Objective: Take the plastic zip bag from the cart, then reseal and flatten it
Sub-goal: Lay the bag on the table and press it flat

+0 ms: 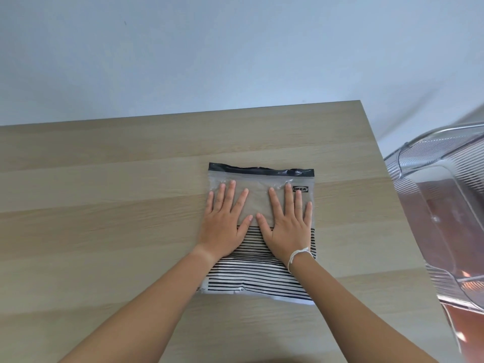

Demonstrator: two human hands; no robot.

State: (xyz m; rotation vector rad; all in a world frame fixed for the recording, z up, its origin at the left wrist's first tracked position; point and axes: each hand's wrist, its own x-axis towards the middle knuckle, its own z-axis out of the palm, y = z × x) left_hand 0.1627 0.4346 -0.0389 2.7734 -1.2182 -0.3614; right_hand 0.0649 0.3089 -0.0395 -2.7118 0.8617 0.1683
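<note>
A plastic zip bag [258, 183] lies flat on the wooden table [104, 205], its black zip strip at the far edge and black-and-white stripes on its near half. A small logo sits at its far right corner. My left hand [225, 221] rests palm down on the bag's left middle, fingers spread. My right hand [286, 224] lies flat beside it on the right middle, fingers spread, with a white string band around the wrist. Both palms touch the bag without gripping it.
A clear ribbed plastic cart or bin [440, 205] stands just off the table's right edge. The table's far edge meets a pale wall [209, 61]. Bare wood stretches to the left of the bag.
</note>
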